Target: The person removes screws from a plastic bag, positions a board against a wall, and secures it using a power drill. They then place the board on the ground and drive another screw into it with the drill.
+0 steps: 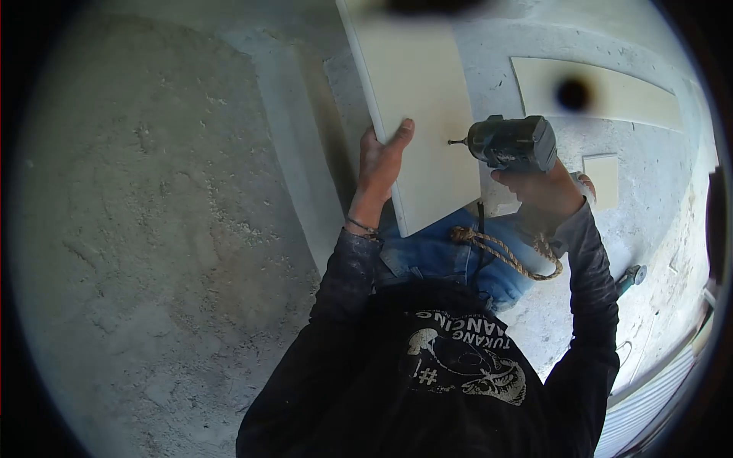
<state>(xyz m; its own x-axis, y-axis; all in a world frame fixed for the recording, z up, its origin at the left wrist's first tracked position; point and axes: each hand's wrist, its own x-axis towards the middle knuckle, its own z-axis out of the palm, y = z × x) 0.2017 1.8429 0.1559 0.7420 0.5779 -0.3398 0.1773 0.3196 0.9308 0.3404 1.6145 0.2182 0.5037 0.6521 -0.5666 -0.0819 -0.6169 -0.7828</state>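
Observation:
A long cream-white board (422,84) stands tilted in front of me, its lower end near my jeans. My left hand (383,159) is wrapped round its left edge, thumb lying on the face. In my right hand (548,188) is a dark cordless drill (510,143), gripped by the handle. Its bit (456,142) points left, with the tip close over the right part of the board's face. A twisted rope loop (519,263) hangs below the drill, by my lap.
Another long white board (611,95) lies on the concrete floor (168,252) at the upper right. A small white square piece (602,180) lies right of my right hand. An angle-grinder-like tool (631,277) rests farther down, and corrugated sheeting (649,408) borders the lower right.

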